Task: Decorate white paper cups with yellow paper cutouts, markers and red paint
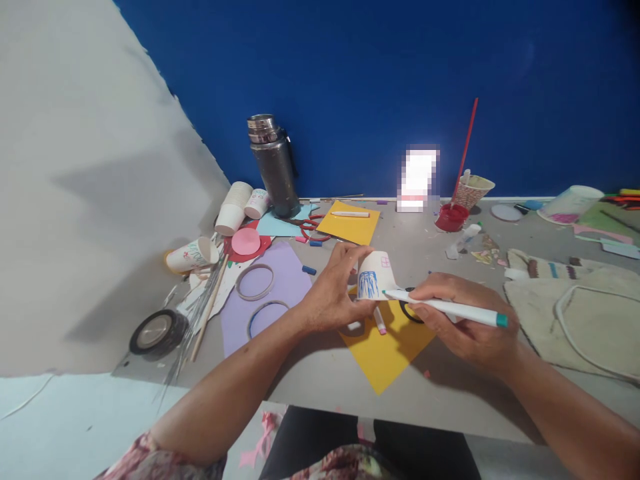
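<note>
My left hand [333, 293] is closed round a small white paper cup [377, 267], which is held above the table with its side facing me. Blue strokes and a small pink window-like grid are drawn on the cup. In my right hand [467, 320] is a white felt-tip pen [445, 307] with a green end. Its green tip is at the cup's lower side, by the blue strokes. Below the cup lies a yellow paper sheet [380, 367], with a pink-ended pen [381, 321] partly hidden under the hands.
A dark flask [275, 167] stands by the blue wall, near red-handled scissors [315, 227] and stacked paper cups [234, 207]. Tape rings [255, 282] lie on purple paper [235, 320]. Black tape [159, 332] and wires are left; a cloth bag [540, 320] is right.
</note>
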The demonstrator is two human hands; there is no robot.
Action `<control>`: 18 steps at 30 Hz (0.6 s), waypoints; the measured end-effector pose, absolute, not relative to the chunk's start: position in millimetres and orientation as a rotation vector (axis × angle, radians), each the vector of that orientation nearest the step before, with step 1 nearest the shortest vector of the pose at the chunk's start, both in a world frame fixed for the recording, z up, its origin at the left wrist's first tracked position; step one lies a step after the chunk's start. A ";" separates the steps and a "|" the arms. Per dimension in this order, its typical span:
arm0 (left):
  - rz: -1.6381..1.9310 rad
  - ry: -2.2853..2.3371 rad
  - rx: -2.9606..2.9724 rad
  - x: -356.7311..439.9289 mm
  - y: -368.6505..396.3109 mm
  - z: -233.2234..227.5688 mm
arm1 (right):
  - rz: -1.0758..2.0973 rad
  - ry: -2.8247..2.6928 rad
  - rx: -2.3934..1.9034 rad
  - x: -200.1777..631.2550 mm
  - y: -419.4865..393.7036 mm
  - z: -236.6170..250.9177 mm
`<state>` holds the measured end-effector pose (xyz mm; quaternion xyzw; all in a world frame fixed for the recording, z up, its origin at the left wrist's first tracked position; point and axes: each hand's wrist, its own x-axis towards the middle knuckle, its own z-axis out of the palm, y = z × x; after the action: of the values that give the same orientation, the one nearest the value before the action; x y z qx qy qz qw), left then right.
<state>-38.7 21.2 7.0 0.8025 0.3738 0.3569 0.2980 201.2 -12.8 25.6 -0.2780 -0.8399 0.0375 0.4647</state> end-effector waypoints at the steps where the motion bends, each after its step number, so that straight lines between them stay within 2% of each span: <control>1: 0.947 0.990 2.133 -38.7 21.1 7.1 | 0.085 -2.063 -0.688 201.5 -12.7 25.4; 18: 0.954 0.999 2.135 -38.7 19.9 10.2 | 0.138 -2.038 -0.710 203.4 -13.0 27.6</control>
<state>-38.7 19.9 10.2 0.8023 0.3754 0.3584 0.2950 203.4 -13.0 27.6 -0.2898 -0.8317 0.0565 0.4702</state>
